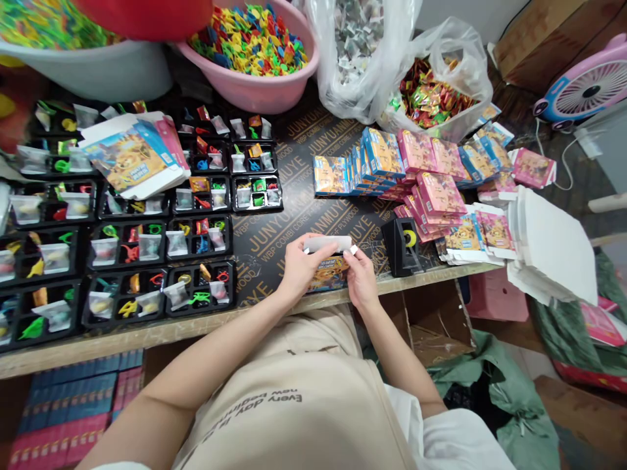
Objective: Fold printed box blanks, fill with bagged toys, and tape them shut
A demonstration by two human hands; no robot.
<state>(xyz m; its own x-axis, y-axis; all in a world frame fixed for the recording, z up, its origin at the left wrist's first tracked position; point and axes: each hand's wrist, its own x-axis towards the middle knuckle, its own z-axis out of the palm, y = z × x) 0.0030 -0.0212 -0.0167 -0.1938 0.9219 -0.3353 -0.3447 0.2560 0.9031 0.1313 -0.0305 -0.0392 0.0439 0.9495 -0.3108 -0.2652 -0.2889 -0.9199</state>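
A small printed cardboard box (329,274) stands at the table's front edge, its white flap raised at the top. My left hand (302,264) grips its left side, with the thumb pressed on the white flap. On the right side, my right hand (361,274) holds the box between thumb and fingers near a small white side tab. What is inside the box is hidden. Black compartment trays (198,287) with small toys and wrapped pieces lie in rows to the left. A black tape dispenser (399,251) stands just right of my right hand.
Flattened printed boxes (132,156) lie across some trays. Stacks of blue boxes (379,153) and pink boxes (438,196) fill the right side, beside white cardboard (548,245). Behind stand a pink tub (255,88) of plastic pieces, plastic bags (343,91) and a fan (588,91).
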